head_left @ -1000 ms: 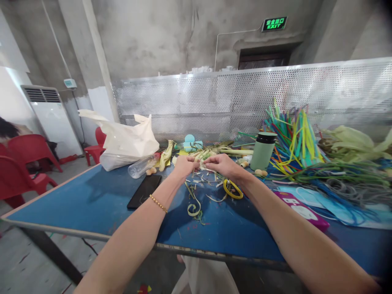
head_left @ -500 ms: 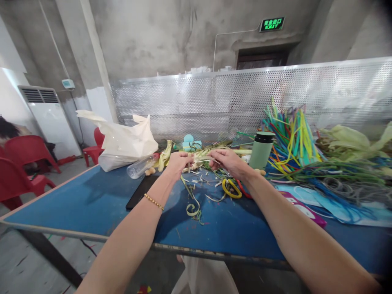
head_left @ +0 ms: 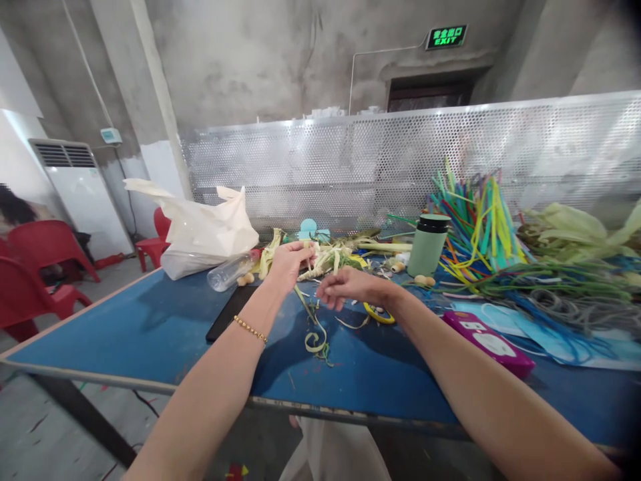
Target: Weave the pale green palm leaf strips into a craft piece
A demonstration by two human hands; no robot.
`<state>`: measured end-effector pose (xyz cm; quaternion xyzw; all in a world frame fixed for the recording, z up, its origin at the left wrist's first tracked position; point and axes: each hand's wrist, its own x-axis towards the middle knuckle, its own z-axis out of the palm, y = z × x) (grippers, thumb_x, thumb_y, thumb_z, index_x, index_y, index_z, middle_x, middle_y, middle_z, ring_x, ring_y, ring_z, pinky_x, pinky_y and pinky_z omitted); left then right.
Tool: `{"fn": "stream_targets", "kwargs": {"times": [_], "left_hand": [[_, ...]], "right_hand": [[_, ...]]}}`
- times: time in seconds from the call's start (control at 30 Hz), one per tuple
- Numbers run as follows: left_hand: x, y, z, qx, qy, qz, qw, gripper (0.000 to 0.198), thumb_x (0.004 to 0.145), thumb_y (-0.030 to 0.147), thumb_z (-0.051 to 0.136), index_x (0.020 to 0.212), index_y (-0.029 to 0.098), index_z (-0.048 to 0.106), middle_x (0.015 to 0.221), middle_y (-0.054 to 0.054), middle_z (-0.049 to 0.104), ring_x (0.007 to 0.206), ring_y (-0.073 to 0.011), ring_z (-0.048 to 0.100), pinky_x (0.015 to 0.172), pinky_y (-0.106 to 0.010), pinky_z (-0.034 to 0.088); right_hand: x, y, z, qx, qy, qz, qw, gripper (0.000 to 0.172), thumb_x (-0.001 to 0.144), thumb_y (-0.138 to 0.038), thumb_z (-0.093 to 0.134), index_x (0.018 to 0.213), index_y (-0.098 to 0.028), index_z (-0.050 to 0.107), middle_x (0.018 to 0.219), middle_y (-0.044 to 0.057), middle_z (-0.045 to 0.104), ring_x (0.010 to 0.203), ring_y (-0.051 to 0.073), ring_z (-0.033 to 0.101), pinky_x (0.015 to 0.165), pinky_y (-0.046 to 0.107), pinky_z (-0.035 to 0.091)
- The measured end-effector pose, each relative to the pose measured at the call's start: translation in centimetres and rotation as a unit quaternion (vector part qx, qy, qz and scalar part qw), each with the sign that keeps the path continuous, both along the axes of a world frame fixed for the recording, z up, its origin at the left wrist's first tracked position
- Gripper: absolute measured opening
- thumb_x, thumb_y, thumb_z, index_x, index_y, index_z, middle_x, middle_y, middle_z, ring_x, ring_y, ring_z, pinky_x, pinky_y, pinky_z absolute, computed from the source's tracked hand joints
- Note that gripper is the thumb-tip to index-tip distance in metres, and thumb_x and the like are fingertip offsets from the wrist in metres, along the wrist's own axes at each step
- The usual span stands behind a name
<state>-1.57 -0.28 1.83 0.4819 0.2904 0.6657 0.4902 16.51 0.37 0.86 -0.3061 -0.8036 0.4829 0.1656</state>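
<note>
My left hand (head_left: 292,263), with a gold bead bracelet (head_left: 250,330) at the wrist, is raised over the table's middle. Its thumb and forefinger pinch a pale plant strip (head_left: 307,251). My right hand (head_left: 353,286) is lower and closer to me, its fingers loosely bent and apart, with nothing visible in them. Behind both hands lies a heap of pale green plant stalks and husks (head_left: 328,259). Yellow-handled scissors (head_left: 378,314) lie partly covered by my right hand. A curled green strip (head_left: 314,343) and small scraps lie on the blue table (head_left: 200,361).
At the left stand a white plastic bag (head_left: 207,227), a clear bottle (head_left: 228,272) and a black tablet (head_left: 233,310). A green flask (head_left: 428,246), a bundle of coloured strips (head_left: 488,224), a purple box (head_left: 488,342) and blue masks (head_left: 555,334) are at the right.
My right hand has drawn back toward me and slightly left, away from the pale strip it was fingering. My left hand stays nearly in place, still pinching.
</note>
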Motion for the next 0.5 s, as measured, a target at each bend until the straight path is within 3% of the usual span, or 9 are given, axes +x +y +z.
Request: {"fn": "stream_targets", "kwargs": {"times": [0.1, 0.17, 0.37, 0.5], "left_hand": [[-0.1, 0.3, -0.2, -0.001, -0.003, 0.003, 1.0, 0.016, 0.057, 0.015, 0.076, 0.07, 0.009, 0.069, 0.062, -0.003, 0.063, 0.055, -0.0099, 0.054, 0.056, -0.025, 0.043], [-0.1, 0.4, -0.2, -0.002, 0.0, 0.002, 1.0, 0.014, 0.058, 0.014, 0.075, 0.069, 0.009, 0.069, 0.061, -0.003, 0.063, 0.054, -0.0097, 0.054, 0.056, -0.025, 0.043], [0.0, 0.3, -0.2, -0.006, 0.006, 0.006, 1.0, 0.013, 0.059, 0.014, 0.075, 0.069, 0.008, 0.069, 0.061, -0.004, 0.063, 0.057, -0.0105, 0.055, 0.056, -0.025, 0.043], [-0.1, 0.5, -0.4, -0.005, 0.012, 0.002, 1.0, 0.012, 0.059, 0.015, 0.075, 0.068, 0.009, 0.07, 0.061, -0.004, 0.063, 0.057, -0.0104, 0.055, 0.055, -0.024, 0.042]], "right_hand": [[-0.2, -1.3, 0.8, -0.065, -0.09, 0.098, 0.989, 0.033, 0.075, -0.041, 0.069, 0.087, -0.01, 0.069, 0.075, 0.005, 0.07, 0.067, 0.014, 0.067, 0.061, 0.025, 0.055], [-0.5, -2.1, 1.2, -0.078, -0.103, 0.12, 0.984, 0.034, 0.074, -0.042, 0.069, 0.088, -0.011, 0.068, 0.075, 0.004, 0.069, 0.065, 0.013, 0.066, 0.059, 0.024, 0.054], [-2.7, -4.0, 0.6, 0.018, -0.211, 0.161, 0.964, 0.042, 0.067, -0.042, 0.075, 0.097, -0.014, 0.066, 0.061, -0.004, 0.06, 0.051, 0.009, 0.057, 0.046, 0.018, 0.044], [-3.0, -3.9, 0.1, 0.05, -0.273, 0.166, 0.946, 0.026, 0.068, -0.036, 0.072, 0.077, -0.015, 0.06, 0.057, -0.006, 0.056, 0.045, 0.006, 0.05, 0.043, 0.017, 0.036]]}}
